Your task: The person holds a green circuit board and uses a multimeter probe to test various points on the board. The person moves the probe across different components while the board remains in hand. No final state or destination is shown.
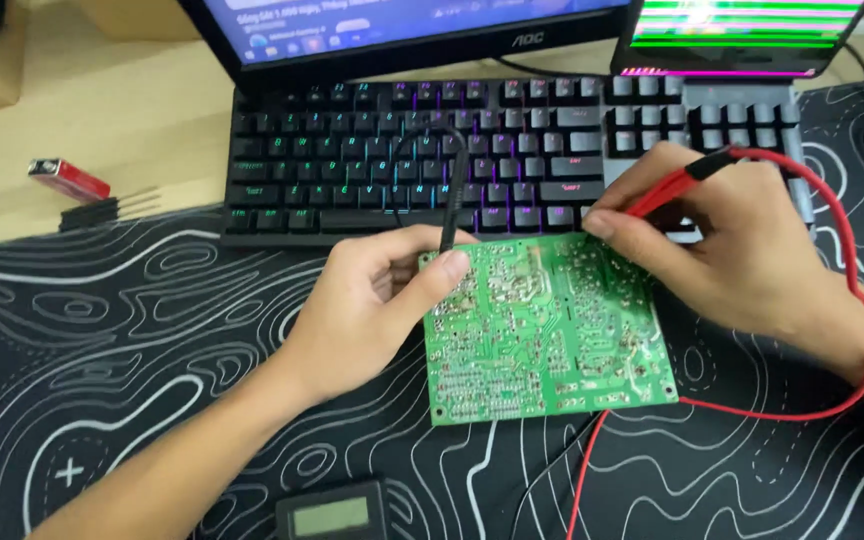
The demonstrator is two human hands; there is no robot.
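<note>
At the near edge of the bench a small dark meter (333,512) with a pale grey-green screen lies flat on the mat (132,330), a black sheet printed with thin white contour lines. A glossy red wire (857,300) and a thinner black wire run from the near edge up across the mat.

Just beyond, at the mat's middle, sits the board (547,330): a flat green rectangle, slightly turned, its upper face dotted with silvery solder points and pale tracks. The left hand (372,305) rests at the board's left edge, its fingers (449,268) pinched around a slim black probe (450,205) that stands nearly upright, with its tip at the board's far left corner. The right hand (732,240) lies over the board's far right corner, fingers clenched on a red probe (682,185) of smooth plastic, angled down toward the far edge of the board; the red wire loops from its rear around the wrist.

Farther back, a black keyboard (352,160) with blocky square keys glows blue and violet, touching the far edge of the mat. To its left, on bare pale wood near the left edge of the bench, lie a small red boxy battery (69,178) and a black strip with thin metal pins (107,210). At the far edge stand a black-framed monitor (422,40) and a second screen (742,35) striped green.
</note>
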